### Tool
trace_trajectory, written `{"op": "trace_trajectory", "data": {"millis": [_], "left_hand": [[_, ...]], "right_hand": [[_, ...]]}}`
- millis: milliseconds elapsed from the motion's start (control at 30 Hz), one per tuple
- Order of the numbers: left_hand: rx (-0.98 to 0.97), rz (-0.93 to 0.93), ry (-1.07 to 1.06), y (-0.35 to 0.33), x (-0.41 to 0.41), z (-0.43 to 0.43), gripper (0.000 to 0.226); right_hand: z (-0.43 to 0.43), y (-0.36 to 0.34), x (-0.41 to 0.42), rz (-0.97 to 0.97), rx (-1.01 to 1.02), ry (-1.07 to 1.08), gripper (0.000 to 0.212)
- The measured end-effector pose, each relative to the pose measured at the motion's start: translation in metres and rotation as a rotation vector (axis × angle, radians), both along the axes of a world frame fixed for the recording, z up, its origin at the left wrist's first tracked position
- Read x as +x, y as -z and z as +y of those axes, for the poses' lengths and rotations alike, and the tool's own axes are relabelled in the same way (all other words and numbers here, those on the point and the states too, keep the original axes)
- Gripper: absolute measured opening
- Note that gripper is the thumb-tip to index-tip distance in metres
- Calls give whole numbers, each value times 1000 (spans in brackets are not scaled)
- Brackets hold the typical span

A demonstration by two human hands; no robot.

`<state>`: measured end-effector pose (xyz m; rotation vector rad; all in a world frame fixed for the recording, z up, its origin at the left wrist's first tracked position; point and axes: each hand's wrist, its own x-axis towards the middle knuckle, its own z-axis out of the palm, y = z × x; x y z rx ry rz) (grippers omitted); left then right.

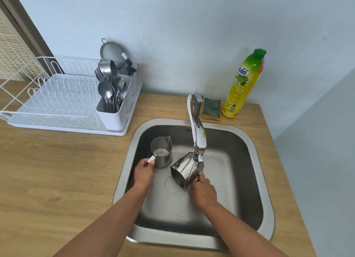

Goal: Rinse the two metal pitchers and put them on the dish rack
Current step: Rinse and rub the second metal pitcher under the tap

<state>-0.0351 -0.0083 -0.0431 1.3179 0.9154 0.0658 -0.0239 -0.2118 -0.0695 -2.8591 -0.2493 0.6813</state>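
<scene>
Two bare forearms, no sleeves, left hand (144, 172), right hand (204, 192)

We list a wooden counter (57, 170) with a steel sink (255, 153) set into its right half. On the counter's left rear we find a white dish rack (57, 110) on its tray, with a cutlery cup at its right end. Behind the sink, at the wall, we record a tap (196, 118), a green-topped sponge (211, 109) just right of the tap's base, and a yellow soap bottle (243, 86) with a green cap standing upright beside the sponge. The counter in front of the rack is bare wood.
</scene>
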Motion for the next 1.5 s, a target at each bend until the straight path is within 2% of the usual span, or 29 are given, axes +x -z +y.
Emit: {"op": "trace_trajectory", "data": {"millis": [200,300,367,533,700,800,900,1033,1367,1500], "left_hand": [[29,39,50,4,-7,0,8],[57,91,110,4,-8,2,62],[78,88,115,-6,-13,-4,80],[172,71,167,-16,-35,-24,81],[179,135,203,-15,-45,-30,71],[155,148,406,-13,-50,-35,76],[153,130,650,-18,-53,-44,91],[183,57,798,-22,-52,-55,104],[301,-133,835,-38,-24,-76,98],[426,-160,853,-58,-12,-73,84]], "right_hand": [[-5,-6,-3,-5,73,3,35],[-9,-12,-5,-28,175,51,33],[-14,-19,-5,-77,248,83,29],[-22,-39,3,-121,442,175,21],[-27,-53,3,-11,557,302,16],[-34,-55,-6,105,680,396,19],[-43,-58,-20,181,780,461,22],[-55,-57,-30,202,861,511,24],[-79,-60,-31,180,1107,661,22],[-71,-65,-23,188,1176,672,25]]}}
